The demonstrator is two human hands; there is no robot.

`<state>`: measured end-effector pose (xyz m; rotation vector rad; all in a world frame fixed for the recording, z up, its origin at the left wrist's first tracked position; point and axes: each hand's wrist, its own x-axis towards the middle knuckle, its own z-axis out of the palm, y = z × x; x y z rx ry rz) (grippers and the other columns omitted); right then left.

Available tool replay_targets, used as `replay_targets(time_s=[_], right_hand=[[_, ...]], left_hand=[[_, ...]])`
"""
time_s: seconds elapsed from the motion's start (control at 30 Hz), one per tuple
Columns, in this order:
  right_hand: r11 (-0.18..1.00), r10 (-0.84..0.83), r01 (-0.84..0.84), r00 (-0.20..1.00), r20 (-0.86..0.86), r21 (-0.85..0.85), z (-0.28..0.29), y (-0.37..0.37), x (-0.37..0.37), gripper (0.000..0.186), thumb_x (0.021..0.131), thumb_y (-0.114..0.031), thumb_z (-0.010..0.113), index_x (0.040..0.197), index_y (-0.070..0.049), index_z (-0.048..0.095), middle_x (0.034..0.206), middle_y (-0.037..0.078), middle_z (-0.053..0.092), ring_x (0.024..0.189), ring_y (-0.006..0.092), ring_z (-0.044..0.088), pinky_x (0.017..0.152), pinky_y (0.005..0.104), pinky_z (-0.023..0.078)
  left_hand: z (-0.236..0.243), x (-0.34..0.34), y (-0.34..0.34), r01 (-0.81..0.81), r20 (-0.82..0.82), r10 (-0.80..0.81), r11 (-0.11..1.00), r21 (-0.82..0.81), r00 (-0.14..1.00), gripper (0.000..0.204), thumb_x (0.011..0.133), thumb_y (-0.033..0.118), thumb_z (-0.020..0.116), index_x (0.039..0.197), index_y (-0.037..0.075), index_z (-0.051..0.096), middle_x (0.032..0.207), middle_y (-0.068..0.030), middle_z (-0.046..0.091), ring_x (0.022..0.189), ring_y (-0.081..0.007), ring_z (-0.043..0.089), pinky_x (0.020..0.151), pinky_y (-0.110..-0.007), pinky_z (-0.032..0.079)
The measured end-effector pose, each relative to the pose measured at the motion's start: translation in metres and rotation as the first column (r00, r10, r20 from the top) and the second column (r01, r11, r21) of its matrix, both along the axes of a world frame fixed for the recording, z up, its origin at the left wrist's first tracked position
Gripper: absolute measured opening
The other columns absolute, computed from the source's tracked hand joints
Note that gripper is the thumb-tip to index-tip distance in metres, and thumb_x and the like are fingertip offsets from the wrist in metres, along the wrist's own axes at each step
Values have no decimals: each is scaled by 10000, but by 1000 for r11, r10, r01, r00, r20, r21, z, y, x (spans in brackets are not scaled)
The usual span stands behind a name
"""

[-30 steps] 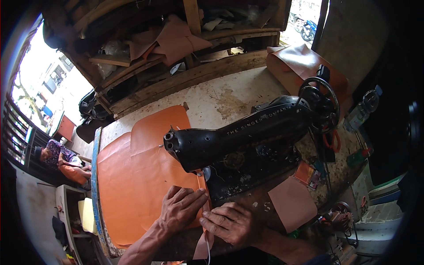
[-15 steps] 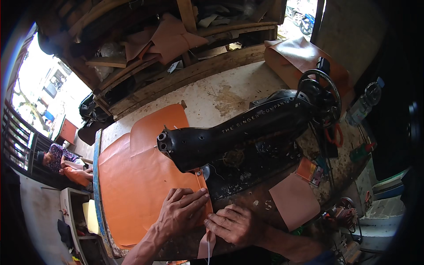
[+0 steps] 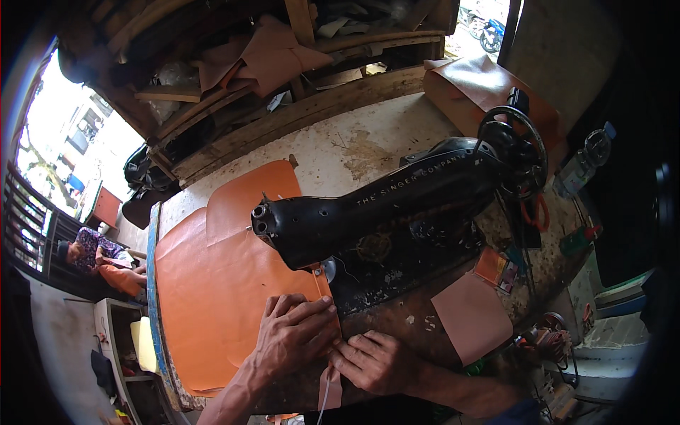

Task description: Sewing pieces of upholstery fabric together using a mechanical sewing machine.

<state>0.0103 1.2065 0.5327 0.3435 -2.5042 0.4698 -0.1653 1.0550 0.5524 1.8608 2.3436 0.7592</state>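
Observation:
A black sewing machine [image 3: 375, 205] stands over orange leather [image 3: 198, 297], whose right edge, a narrow folded band [image 3: 319, 283], runs under the presser foot. My left hand [image 3: 290, 333] presses on that edge just below the foot, fingers curled over it. Just to its right, my right hand [image 3: 372, 361] pinches the band's lower end, from which a pinkish strip [image 3: 331, 389] and a thin white cord [image 3: 324, 398] hang down past the table's front.
A pink leather piece [image 3: 471, 315], small packet [image 3: 494, 269], red-handled scissors [image 3: 538, 212], plastic bottle [image 3: 581, 170] and green bottle [image 3: 577, 239] lie at right. Folded leather [image 3: 464, 88] is behind the machine. Wooden shelving [image 3: 304, 28] lines the back. A person [image 3: 103, 258] sits beyond the table's left edge.
My left hand has crept slightly up along the band toward the machine, with my right hand following a little. The view has shifted slightly, so the machine sits higher and farther left.

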Motion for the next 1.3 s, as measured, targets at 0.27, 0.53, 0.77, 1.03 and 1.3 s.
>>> replay_targets(time_s=[0.27,0.53,0.77,1.03,1.3], right_hand=[[1000,10,-11,998,64,12,8,-6,1,322,859,-206,720,1092,7,778,1002,86,763,875,177,683,730,317,574],[971,-111,193,890,442,-144,41,75,-63,184,986,-200,627,839,-93,651,684,119,671,661,372,707,676,505,582],[851,123,58,945,304,-522,-25,112,-207,229,1049,-244,594,1147,-55,679,1002,137,747,906,271,746,779,468,596],[605,378,45,862,338,-795,-22,124,-214,257,1048,-251,623,1188,-42,668,1040,131,746,933,255,748,816,453,614],[-48,667,106,744,47,-993,-33,139,-196,295,1046,-259,651,1229,-28,658,1077,125,744,960,239,750,852,438,632]], left_hand=[[-1,3,1,-53,54,55,998,-44,997,463,748,259,879,1187,130,815,1336,22,734,1110,-246,620,990,-412,446],[5,11,-1,-80,79,83,996,-37,993,473,772,288,867,1209,120,802,1366,19,716,1192,-253,606,1041,-431,430],[5,11,-4,-70,50,72,997,-36,996,465,825,291,818,1252,110,781,1400,3,693,1226,-263,594,1065,-459,419],[3,11,-6,-66,49,67,997,-32,997,522,802,300,830,1284,111,772,1423,-6,685,1250,-268,588,1075,-467,422],[2,12,-7,-69,47,71,997,-30,996,530,813,312,821,1300,109,768,1433,-13,686,1256,-261,585,1082,-455,412]])
